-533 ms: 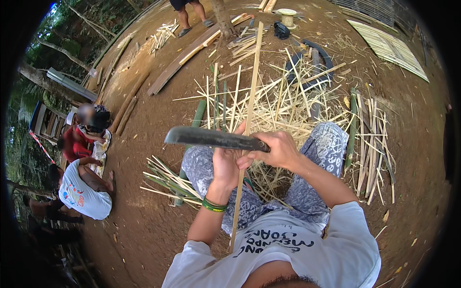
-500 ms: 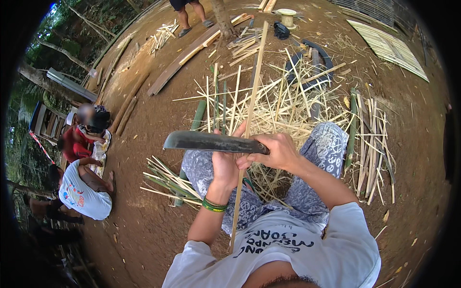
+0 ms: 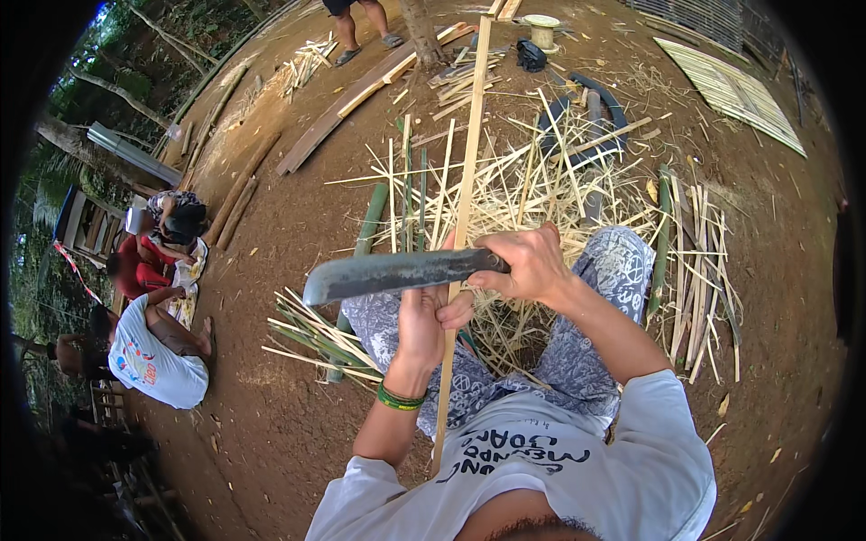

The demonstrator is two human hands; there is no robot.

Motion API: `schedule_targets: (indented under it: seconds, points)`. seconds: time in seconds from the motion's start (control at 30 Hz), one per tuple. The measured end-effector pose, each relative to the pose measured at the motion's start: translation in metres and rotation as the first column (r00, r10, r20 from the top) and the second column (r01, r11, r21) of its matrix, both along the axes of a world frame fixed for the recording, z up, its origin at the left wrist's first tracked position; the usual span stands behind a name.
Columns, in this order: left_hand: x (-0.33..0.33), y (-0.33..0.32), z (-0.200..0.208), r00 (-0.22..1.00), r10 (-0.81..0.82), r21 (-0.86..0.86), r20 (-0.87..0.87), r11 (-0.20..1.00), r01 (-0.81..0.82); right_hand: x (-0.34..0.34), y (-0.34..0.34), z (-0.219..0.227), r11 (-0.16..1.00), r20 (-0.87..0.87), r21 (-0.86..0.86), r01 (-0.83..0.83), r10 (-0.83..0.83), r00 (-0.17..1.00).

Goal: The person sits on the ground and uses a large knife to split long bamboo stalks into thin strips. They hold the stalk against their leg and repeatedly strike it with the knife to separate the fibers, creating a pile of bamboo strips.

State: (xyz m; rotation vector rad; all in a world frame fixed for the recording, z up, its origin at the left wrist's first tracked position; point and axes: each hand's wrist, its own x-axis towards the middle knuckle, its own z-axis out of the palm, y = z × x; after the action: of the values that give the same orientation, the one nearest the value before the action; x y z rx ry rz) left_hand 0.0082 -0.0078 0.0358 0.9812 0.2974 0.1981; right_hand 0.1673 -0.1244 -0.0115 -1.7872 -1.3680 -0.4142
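Observation:
My right hand [image 3: 528,264] is closed around the handle of a machete [image 3: 388,275]. Its broad dark blade points left and lies across a long, pale bamboo strip [image 3: 470,153]. Below the blade, my left hand [image 3: 422,326] is wrapped round the strip, with part of its fingers hidden by the machete. The strip runs from beside my chest up over my lap and past a heap of bamboo shavings [image 3: 519,194]. I sit on the ground with my knees apart, and more shavings lie between my legs.
Split strips [image 3: 699,270] lie right of my knee beside a green bamboo pole [image 3: 661,239]; greener strips [image 3: 320,338] lie left. Beyond the shavings are a black tire [image 3: 613,104] and a tree trunk [image 3: 419,36]. Several people sit at far left; another person's legs show at the top.
The machete has tilted, so more of its flat side shows. My right hand has shifted slightly right. The strip's far end has moved up and a little left, its face broader in view.

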Motion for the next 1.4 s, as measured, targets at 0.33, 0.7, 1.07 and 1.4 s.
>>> schedule_targets:
  seconds: [0.33,0.7,1.07,1.4]
  points:
    - [-0.024,-0.008,-0.017,0.996,-0.074,0.023,-0.041,0.997,0.075,0.06,-0.017,0.023,0.992,-0.312,-0.022,0.125,-0.125,0.942]
    - [-0.017,-0.015,-0.019,0.993,-0.117,0.083,0.018,0.99,0.115,0.04,-0.024,0.019,0.994,-0.181,-0.038,0.1,-0.105,0.978]
    - [-0.025,-0.003,-0.022,0.99,-0.137,0.065,0.017,0.989,0.136,0.028,-0.028,0.026,0.983,0.091,-0.175,0.047,-0.031,0.995]
    - [-0.06,-0.006,-0.022,0.992,-0.121,0.08,-0.032,0.989,0.123,0.092,-0.039,0.023,0.946,0.045,-0.175,0.272,-0.268,0.962]
